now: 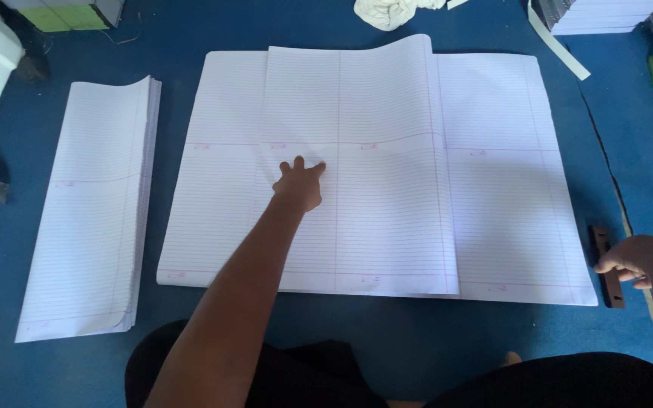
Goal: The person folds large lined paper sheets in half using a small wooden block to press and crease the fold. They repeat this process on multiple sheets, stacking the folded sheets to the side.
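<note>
The work in hand looks like folding big ruled sheets: a folded sheet (357, 166) lies doubled over on top of the wide stack of ruled paper (508, 211) spread across the blue floor (629, 151), its upper edge bulging a little. The left hand (300, 185) reaches out and presses down on the folded sheet near its middle, palm down, fingers loosely bunched and gripping nothing. The right hand (636, 261) rests at the stack's right side, fingers curled over a dark wooden stick (608, 264) on the floor; whether it actually grips it I cannot tell. Flattening the crease would call for firm, even pressure. A pile of folded sheets (92, 211) lies to the left.
</note>
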